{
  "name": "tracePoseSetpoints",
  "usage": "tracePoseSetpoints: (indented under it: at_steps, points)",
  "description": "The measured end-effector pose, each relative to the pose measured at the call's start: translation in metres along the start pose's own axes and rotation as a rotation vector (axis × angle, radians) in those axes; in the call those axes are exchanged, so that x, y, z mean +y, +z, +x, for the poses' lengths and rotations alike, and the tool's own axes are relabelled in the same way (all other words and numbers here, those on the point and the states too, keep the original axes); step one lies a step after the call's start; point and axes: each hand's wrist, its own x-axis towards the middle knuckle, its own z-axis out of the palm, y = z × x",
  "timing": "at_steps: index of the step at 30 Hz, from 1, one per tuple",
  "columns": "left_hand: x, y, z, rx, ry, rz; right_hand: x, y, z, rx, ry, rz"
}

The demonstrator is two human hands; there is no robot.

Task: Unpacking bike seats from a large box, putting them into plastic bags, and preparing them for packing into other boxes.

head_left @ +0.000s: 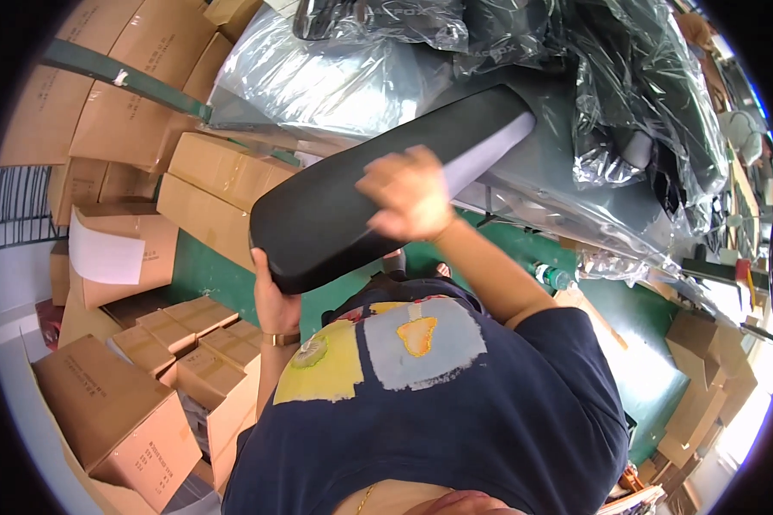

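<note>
A long black padded seat (343,184), shaped like a motorcycle seat with rounded ends, is held at a slant in front of me. Its far right end lies over the edge of the table (541,184), and its near left end is in my left hand (275,296). The left thumb presses on the seat's side, while the other fingers are hidden beneath it. Over the middle of the seat's top is my right hand (410,196), blurred by motion, fingers apart and nothing seen in them. Whether it touches the surface I cannot tell.
Clear plastic-wrapped black items (507,34) cover the table's far side. Stacked cardboard boxes (146,86) and a green metal bar (124,77) stand at left, with more boxes (112,412) near lower left. A bottle (554,276) lies on the green floor (210,275).
</note>
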Motion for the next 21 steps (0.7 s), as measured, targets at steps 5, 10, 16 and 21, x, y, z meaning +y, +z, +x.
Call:
tracePoseSetpoints:
  at_steps: [5,10,16,21]
  points:
    - [0.002,0.025,-0.001,-0.034,0.146,0.193,0.108,-0.023,-0.109,0.083,0.666,-0.468]
    - [0.009,0.035,-0.007,-0.004,0.15,0.166,0.119,-0.006,-0.122,0.441,1.011,-0.006]
    - [0.007,0.022,-0.004,0.002,0.106,0.045,0.12,-0.022,-0.098,0.829,1.444,1.209]
    - [0.0,0.031,-0.014,0.001,0.085,-0.025,0.184,-0.013,-0.093,0.863,1.642,1.065]
